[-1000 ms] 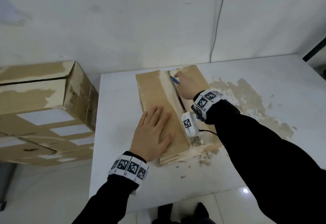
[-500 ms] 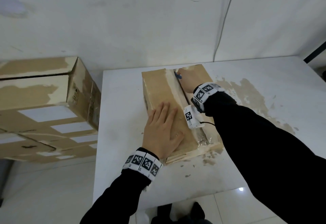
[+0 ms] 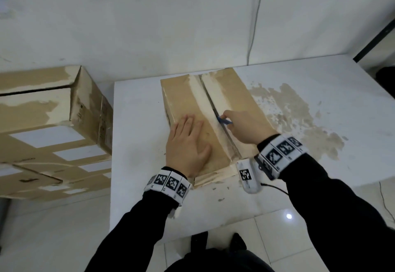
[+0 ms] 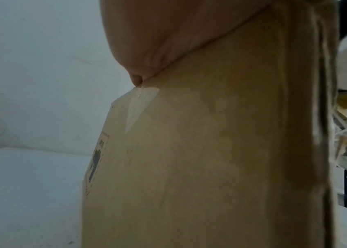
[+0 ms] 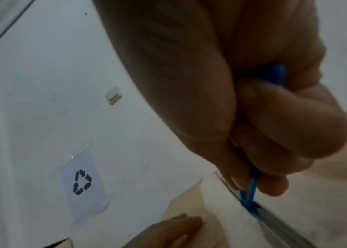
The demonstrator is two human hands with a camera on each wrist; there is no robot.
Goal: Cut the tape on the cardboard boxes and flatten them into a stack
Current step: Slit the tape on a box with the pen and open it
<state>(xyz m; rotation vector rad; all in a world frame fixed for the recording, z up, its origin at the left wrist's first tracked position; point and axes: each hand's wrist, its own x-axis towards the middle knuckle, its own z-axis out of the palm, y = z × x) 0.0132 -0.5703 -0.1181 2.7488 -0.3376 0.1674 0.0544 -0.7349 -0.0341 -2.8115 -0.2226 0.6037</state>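
Note:
A brown cardboard box (image 3: 183, 98) lies on the white table (image 3: 136, 122), its taped centre seam (image 3: 210, 100) running away from me. My left hand (image 3: 186, 143) lies flat on the box's left flap near the front, fingers straight. My right hand (image 3: 245, 128) grips a small blue cutter (image 3: 223, 121), its tip in the seam about halfway along. In the right wrist view the fingers curl round the blue cutter (image 5: 251, 198) where it meets the seam. The left wrist view shows only my palm (image 4: 168, 33) against the box (image 4: 210, 151).
Larger cardboard boxes (image 3: 49, 134) with white labels are stacked on the floor left of the table. Torn paper residue (image 3: 299, 122) covers the table right of the box. A cable (image 3: 255, 19) runs down the wall behind. A sign with a recycling symbol (image 5: 82, 182) is on the wall.
My right hand has drawn the blue cutter back along the seam from the box's far end to about its middle. The left hand stays flat on the left flap.

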